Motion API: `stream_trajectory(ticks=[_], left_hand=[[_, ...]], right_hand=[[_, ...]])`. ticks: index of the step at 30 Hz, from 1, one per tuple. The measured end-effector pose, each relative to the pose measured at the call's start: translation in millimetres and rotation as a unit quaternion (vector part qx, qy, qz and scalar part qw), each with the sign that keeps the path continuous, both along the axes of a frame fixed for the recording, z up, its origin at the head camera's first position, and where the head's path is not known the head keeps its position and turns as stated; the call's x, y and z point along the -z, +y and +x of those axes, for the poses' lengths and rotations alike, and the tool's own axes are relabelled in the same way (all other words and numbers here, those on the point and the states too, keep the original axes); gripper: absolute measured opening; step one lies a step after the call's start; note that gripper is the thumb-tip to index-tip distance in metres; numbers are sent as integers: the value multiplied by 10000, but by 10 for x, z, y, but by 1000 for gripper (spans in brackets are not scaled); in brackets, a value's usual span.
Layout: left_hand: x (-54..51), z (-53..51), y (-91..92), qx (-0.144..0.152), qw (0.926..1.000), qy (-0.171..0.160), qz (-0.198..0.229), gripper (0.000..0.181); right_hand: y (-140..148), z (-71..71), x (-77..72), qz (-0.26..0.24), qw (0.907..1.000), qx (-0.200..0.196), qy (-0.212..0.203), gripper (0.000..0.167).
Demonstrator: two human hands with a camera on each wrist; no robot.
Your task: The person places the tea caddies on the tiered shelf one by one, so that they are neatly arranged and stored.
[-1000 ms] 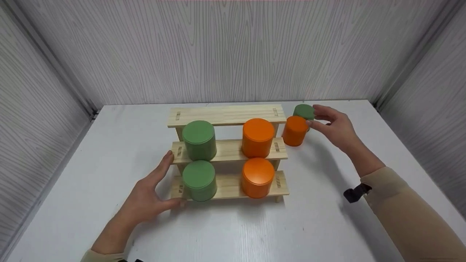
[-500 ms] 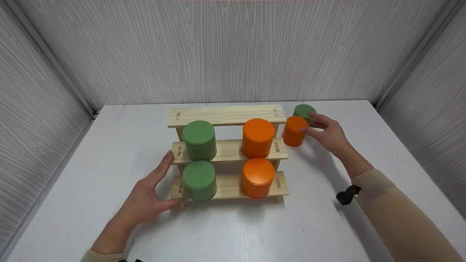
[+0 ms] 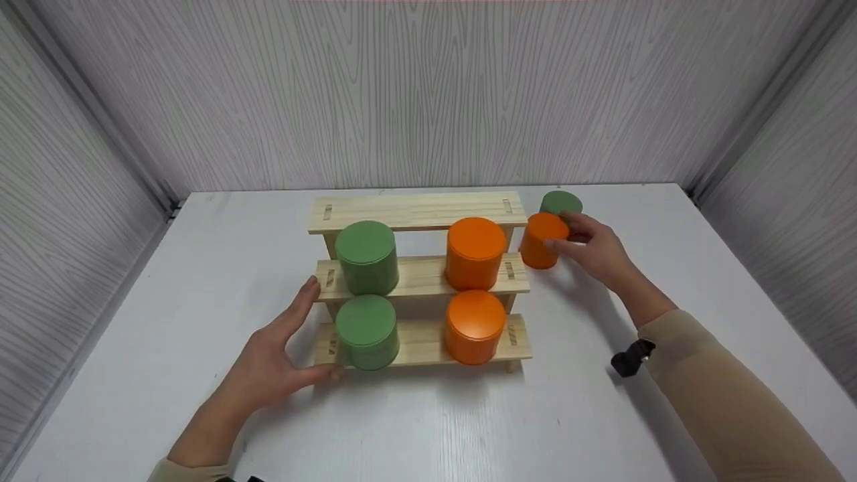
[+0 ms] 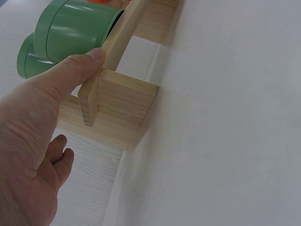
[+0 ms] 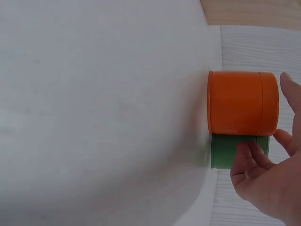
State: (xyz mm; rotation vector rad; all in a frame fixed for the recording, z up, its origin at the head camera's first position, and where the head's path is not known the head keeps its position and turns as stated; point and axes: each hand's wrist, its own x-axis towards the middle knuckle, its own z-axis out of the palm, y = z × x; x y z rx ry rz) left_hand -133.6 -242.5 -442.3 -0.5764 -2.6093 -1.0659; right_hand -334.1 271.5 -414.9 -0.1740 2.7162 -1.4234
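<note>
A three-tier wooden rack (image 3: pixel 418 211) stands mid-table. My left hand (image 3: pixel 264 368) is at its left end, fingertips at the middle shelf and thumb along the bottom shelf's front; the left wrist view shows the thumb resting on the shelf edge. Green canisters (image 3: pixel 366 258) (image 3: pixel 367 333) sit on the left of the lower two shelves, orange canisters (image 3: pixel 475 254) (image 3: pixel 475 328) on the right. Beyond the rack's right end, my right hand (image 3: pixel 599 251) spreads thumb and fingers around another orange canister (image 5: pixel 237 103), a small gap showing at its lid. A green canister (image 3: pixel 561 203) stands behind it, partly hidden.
The white table (image 3: pixel 415 428) has a pale wood-grain panel (image 3: pixel 428 94) behind it, with more panels at left and right. The rack's top shelf bears nothing. The orange canister by the right hand stands close to the rack's right side.
My right hand has moved left and slightly toward me, from beside the green canister to around the orange one. The left hand, rack and canisters have stayed put.
</note>
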Motion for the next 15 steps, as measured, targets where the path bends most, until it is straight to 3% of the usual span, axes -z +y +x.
stream_trajectory(ticks=[7, 15], left_hand=[[8, 2, -8, 26, 9998, -116, 130, 125], [4, -1, -6, 1, 9999, -92, 77, 125]], right_hand=[[-28, -8, -8, -90, 9994, -218, -271, 100], [-53, -57, 47, -57, 9993, -337, -173, 98]])
